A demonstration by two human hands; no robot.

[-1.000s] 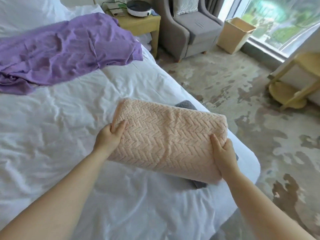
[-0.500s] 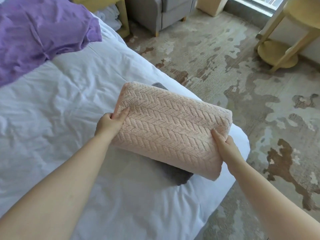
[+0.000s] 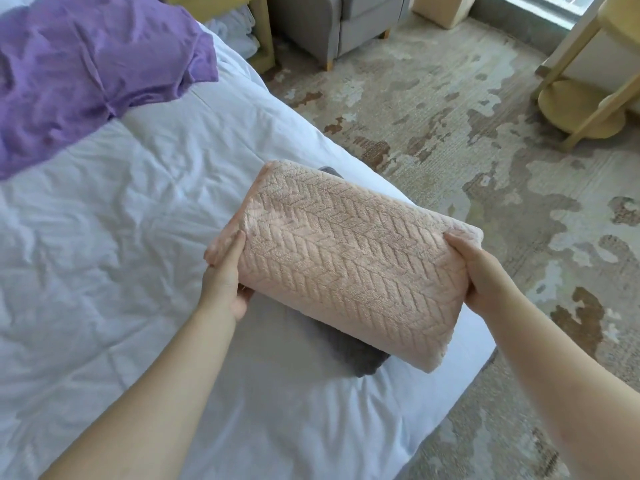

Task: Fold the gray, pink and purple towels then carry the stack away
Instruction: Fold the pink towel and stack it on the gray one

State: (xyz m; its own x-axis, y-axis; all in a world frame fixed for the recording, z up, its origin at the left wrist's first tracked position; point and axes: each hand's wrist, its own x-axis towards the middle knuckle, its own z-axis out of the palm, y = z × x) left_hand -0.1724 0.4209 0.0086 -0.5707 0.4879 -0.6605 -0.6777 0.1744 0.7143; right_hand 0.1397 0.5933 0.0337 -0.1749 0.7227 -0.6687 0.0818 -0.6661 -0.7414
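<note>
A folded pink towel (image 3: 349, 261) with a herringbone weave is held over the bed's right corner. My left hand (image 3: 227, 282) grips its left end and my right hand (image 3: 479, 271) grips its right end. Under it lies the folded gray towel (image 3: 349, 355), mostly hidden, with one corner showing at the far side and a dark edge at the near side. I cannot tell whether the pink towel rests on it. The purple towel (image 3: 86, 64) lies crumpled and unfolded at the far left of the bed.
The white bed (image 3: 121, 254) fills the left. A patterned carpet (image 3: 485, 150) covers the floor to the right. Beyond the bed stand a gray armchair (image 3: 332, 26), a yellow bedside table (image 3: 263, 32), a beige bin (image 3: 446, 8) and a yellow round stand (image 3: 585, 88).
The view has tipped down toward the bed corner. Both hands keep hold of the pink towel above the gray one, and my left hand has slid lower along its left end.
</note>
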